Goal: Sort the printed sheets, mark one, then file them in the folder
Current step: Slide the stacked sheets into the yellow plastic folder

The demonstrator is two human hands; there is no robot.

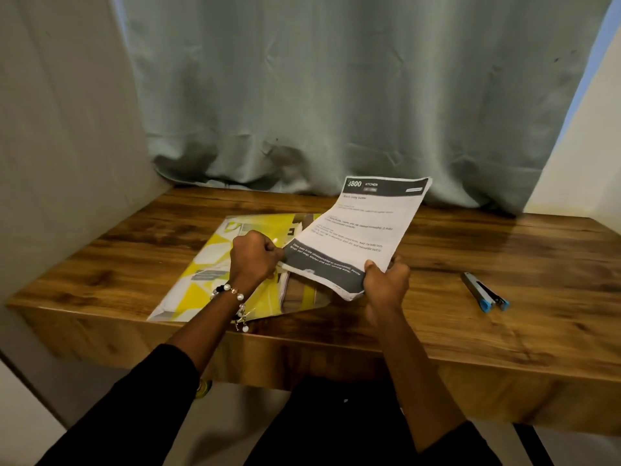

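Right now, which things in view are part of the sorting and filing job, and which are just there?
Job:
- printed sheets, held by left hand and right hand
- yellow folder, flat on the table under the hands
- pens, on the table to the right, untouched

Just there:
- wooden table
- curtain
- bead bracelet

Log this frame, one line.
left hand: grips sheets | right hand: grips printed sheets | yellow folder: open, desk | pens: untouched

A wood-grain desk [504, 250] fills the middle; a grey-green curtain [336, 89] hangs at 12 o'clock, pale walls [60, 129] at 9 and 3.
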